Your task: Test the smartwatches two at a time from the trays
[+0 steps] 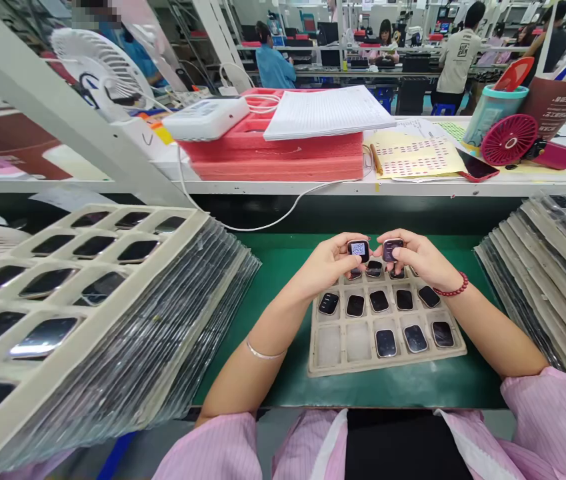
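Note:
My left hand [335,259] is closed around a square smartwatch body [359,250] without a strap, its lit screen showing a QR code. Close beside it, my right hand [413,257] grips a second smartwatch body [392,249]; its screen looks mostly dark with faint marks. Both are held over the far row of a pale plastic tray [320,367]. More dark-screened watch bodies lie in the tray's compartments, one of them a watch [329,303] with light marks on its screen. Two compartments at the near left hold no watch. My hands partly hide the far row.
A tall stack of trays [163,320] filled with watches stands at left, another stack [537,287] at right. Beneath the tray is a green mat [273,373]. The shelf behind carries red foam [273,160], a notebook [330,110], a phone [477,167] and a small fan [509,140].

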Available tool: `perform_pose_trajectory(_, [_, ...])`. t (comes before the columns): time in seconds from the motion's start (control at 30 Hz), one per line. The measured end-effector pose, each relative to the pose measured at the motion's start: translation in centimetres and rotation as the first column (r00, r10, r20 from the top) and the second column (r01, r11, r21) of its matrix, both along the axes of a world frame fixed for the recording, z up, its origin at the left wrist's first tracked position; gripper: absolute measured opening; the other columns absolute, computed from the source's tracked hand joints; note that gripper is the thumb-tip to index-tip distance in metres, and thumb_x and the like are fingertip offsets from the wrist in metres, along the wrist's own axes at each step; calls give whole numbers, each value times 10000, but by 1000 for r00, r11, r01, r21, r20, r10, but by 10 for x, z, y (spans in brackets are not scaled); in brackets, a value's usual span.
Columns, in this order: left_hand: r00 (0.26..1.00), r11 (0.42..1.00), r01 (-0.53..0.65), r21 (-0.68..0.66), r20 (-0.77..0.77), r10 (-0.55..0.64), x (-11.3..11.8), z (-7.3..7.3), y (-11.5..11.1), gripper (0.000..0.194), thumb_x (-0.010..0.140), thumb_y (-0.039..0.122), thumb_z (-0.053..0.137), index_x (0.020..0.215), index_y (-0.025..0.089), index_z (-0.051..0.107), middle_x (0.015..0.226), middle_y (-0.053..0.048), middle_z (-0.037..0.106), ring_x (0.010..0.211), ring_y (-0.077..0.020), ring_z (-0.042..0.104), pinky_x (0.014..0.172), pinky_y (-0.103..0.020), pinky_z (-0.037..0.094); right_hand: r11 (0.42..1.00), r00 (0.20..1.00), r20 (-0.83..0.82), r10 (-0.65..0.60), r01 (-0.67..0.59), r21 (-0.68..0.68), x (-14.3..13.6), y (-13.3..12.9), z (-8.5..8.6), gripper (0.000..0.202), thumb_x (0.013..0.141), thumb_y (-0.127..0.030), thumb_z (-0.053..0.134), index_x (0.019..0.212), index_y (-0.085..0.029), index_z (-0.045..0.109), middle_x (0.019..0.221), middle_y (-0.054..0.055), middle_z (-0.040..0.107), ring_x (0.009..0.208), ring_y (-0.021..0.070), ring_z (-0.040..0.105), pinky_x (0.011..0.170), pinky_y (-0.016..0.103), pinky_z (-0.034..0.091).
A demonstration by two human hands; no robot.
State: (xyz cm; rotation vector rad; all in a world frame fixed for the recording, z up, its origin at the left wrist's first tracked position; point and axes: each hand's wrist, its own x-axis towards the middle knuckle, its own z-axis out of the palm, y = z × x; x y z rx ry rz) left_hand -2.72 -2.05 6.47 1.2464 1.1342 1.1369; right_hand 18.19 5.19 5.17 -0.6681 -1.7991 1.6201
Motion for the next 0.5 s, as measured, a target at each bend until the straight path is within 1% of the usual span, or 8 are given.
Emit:
perform_pose_trajectory(0.1, [1000, 1000, -7, 1, -12, 7, 1, 1, -1, 382, 773, 248, 711, 1133, 140, 642, 896, -72, 702, 721, -178, 677, 527, -218, 443, 1000, 1000, 7, -5, 5, 6, 1, -1, -1, 282, 872, -319, 626, 1109, -165, 640, 1015, 93, 743, 657, 128, 656, 548, 236, 543])
perform_pose_trajectory(0.2, [1000, 1000, -1, 9, -22, 2, 1, 2, -1, 374, 792, 253, 692, 1142, 134, 639, 863, -66, 696, 705, -174, 671, 518, -217, 435, 1000, 1000, 8, -21, 21, -3, 1, -1, -1, 250, 892, -331, 606, 1073, -165, 655, 956, 85, 747, 624, 120, 642, 562, 246, 548])
perform_pose_trajectory(0.3, [1000, 1000, -8, 2, -25, 8, 1, 2, -1, 366, 785, 229, 685, 1137, 139, 640, 855, -58, 689, 727, -180, 675, 536, -221, 445, 1000, 1000, 17, -16, 17, -11, 1, -3, 1, 256, 858, -268, 613, 1092, -169, 645, 962, 83, 746, 628, 125, 645, 552, 249, 547])
perform_pose_trajectory(0.4, [1000, 1000, -9, 2, -10, 9, 1, 3, -2, 370, 755, 200, 700, 1117, 151, 643, 872, -52, 691, 731, -174, 673, 545, -220, 448, 1000, 1000, 28, 2, -2, 4, 1, -5, 2, 354, 794, -189, 630, 1147, -177, 621, 1039, 86, 736, 681, 136, 662, 559, 250, 551])
perform_pose_trajectory(0.5, [1000, 1000, -5, 10, 1, 5, 1, 2, -2, 375, 744, 194, 705, 1111, 150, 639, 865, -50, 693, 700, -161, 666, 532, -214, 436, 999, 999, 34, 10, -12, 36, 1, -6, 1, 338, 811, -205, 636, 1147, -172, 621, 1037, 89, 732, 665, 127, 654, 567, 252, 555])
